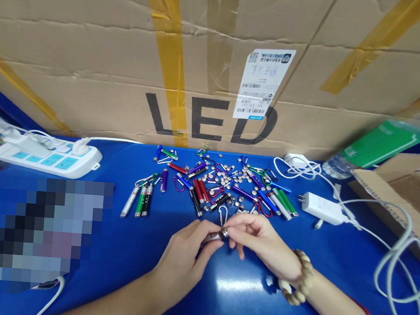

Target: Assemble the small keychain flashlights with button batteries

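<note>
My left hand is closed round the dark body of a small keychain flashlight, held just above the blue table. My right hand pinches the silver end of the same flashlight with thumb and fingertips; a silver carabiner clip sticks up from it. Just beyond my hands lies a pile of small flashlights in red, blue, green, purple and black, mixed with several button cell batteries. Three more flashlights lie side by side to the left.
A large cardboard box marked LED stands across the back. A white power strip lies at the left, a white charger with looping cables at the right, and another cardboard box at the right edge. A blurred patch covers the lower left.
</note>
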Motion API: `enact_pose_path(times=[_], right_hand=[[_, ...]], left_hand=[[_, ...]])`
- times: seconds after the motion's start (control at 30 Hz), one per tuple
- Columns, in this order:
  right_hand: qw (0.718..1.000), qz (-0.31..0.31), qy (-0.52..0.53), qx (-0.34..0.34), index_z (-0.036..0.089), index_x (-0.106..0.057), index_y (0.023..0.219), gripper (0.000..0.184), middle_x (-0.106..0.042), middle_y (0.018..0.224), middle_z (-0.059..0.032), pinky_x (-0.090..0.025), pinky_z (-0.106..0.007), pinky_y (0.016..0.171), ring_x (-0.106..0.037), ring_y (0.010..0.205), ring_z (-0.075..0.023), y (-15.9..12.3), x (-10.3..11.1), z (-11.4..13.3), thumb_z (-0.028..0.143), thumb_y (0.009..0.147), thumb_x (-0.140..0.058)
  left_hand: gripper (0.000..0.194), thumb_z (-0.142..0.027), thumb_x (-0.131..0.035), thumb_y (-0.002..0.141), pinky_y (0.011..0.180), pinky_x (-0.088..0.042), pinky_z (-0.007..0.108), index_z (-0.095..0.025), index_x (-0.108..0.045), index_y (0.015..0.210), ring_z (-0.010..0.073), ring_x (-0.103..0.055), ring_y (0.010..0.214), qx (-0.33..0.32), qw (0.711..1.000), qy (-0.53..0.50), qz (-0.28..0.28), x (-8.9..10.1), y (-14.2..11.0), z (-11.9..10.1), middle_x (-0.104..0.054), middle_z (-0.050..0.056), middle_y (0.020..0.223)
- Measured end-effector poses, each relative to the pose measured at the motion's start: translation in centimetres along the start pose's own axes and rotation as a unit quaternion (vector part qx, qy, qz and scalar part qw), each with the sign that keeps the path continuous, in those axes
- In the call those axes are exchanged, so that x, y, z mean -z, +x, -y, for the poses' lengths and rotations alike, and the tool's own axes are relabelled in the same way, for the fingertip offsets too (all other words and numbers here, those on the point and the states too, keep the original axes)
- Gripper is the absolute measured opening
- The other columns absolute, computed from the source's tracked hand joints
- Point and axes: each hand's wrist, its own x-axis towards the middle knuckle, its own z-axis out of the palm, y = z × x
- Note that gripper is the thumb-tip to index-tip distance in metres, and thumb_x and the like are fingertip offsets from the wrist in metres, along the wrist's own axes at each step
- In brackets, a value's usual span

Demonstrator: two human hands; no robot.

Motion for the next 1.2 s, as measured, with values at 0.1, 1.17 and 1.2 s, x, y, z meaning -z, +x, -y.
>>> enact_pose_path(times=[0.1,1.17,1.2], right_hand=[[1.000,-0.001,-0.026,-0.009,0.013,-0.066,0.074,0.017,-0.059,0.047,0.0027,-0.039,-0.011,0.031,-0.048,0.035,-0.0033,-0.11,-0.02,-0.05,0.027,0.067,-0.070],[0.992,-0.024,-0.090,0.086,0.013,-0.066,0.062,0.012,-0.059,0.063,0.0010,-0.044,-0.010,0.035,-0.053,0.042,-0.0031,-0.57,-0.36,-0.81,0.021,0.060,-0.074],[0.992,-0.018,-0.088,0.088,0.013,-0.065,0.061,0.011,-0.058,0.063,0.0011,-0.044,-0.010,0.035,-0.053,0.043,-0.0030,-0.60,-0.36,-0.79,0.020,0.060,-0.074]], left_hand=[[0.011,-0.020,-0.044,0.088,0.069,-0.042,0.021,-0.022,-0.053,0.092,0.0111,-0.056,0.076,-0.020,1.000,0.004,-0.007,0.04,-0.11,-0.03,-0.061,-0.002,0.083],[0.023,-0.019,-0.035,0.090,0.062,-0.044,0.028,-0.019,-0.057,0.098,0.0159,-0.053,0.066,-0.099,0.986,0.129,-0.047,-0.02,-0.03,-0.19,-0.062,0.002,0.076],[0.023,-0.019,-0.035,0.090,0.061,-0.044,0.028,-0.019,-0.057,0.097,0.0159,-0.053,0.066,-0.099,0.986,0.129,-0.046,0.00,-0.02,-0.24,-0.062,0.002,0.075]])
